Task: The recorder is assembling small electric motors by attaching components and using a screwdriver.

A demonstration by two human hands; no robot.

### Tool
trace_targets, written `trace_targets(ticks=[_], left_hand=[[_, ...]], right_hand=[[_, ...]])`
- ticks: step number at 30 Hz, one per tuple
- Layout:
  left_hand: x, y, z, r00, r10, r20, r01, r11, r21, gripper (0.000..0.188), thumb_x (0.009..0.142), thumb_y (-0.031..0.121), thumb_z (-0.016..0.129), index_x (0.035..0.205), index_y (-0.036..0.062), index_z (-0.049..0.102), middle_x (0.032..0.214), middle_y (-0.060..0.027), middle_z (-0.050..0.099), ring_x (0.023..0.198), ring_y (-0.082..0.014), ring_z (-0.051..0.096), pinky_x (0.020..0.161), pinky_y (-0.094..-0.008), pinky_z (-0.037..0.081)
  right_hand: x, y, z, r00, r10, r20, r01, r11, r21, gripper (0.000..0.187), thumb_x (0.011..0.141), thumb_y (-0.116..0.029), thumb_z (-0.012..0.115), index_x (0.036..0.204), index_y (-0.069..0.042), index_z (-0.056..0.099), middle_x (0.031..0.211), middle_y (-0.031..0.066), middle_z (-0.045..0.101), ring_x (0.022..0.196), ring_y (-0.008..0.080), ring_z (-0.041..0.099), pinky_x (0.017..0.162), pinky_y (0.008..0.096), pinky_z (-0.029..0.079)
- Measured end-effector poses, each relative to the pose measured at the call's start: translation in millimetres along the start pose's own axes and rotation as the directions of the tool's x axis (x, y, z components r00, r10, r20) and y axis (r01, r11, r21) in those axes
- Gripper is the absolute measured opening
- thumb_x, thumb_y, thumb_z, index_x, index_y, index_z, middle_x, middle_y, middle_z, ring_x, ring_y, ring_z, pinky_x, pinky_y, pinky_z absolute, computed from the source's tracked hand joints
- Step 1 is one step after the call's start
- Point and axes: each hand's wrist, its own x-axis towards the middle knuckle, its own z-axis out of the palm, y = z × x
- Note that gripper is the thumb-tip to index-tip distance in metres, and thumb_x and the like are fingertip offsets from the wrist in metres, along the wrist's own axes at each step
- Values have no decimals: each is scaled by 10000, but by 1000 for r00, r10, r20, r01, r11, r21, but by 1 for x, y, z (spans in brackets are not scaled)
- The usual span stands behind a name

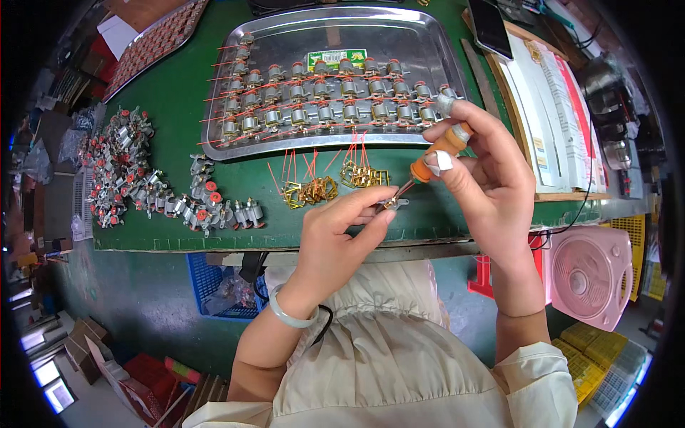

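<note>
My right hand (496, 192) is closed around the orange handle of a screwdriver (441, 151), with white wrapping on its thumb and index fingertips. The screwdriver's shaft slants down to my left hand (335, 232), whose thumb and fingers pinch a small metal part (391, 204). Most of that part is hidden by the fingers. Just beyond my left hand lie two clusters of brass-coloured brackets with red wires (310, 191). Behind them stands a metal tray (314, 145) with rows of small silver cylindrical components (325, 114), red wires running between them.
Loose components with red discs lie in a pile (118, 171) on the left of the green table (285, 232). Another filled tray (135, 71) sits at the far left. A phone (491, 28) and papers (546, 107) are at right. Below are a blue crate (203, 285) and pink fan (589, 278).
</note>
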Motion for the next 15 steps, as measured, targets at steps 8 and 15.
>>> trace_targets(ticks=[8, 15], left_hand=[[0, 0, 0, 1000, -4, -7, 4, 1000, -20, 276, 782, -52, 574, 1058, -41, 558, 961, -100, 618, 834, -134, 619, 728, -215, 498], [0, -1, 1, 1000, -26, -17, 25, 998, -65, 267, 775, -19, 592, 1041, -12, 575, 922, -81, 626, 778, -110, 611, 704, -220, 500]], right_hand=[[5, -3, -1, 999, -4, 49, 1, 997, 73, 379, 812, 24, 539, 1178, 25, 442, 1028, 134, 556, 890, 143, 556, 679, 232, 515], [12, -3, -7, 981, 42, 188, -79, 978, 194, 447, 835, -71, 522, 1239, 43, 370, 1133, 207, 515, 961, 211, 551, 840, 335, 445]])
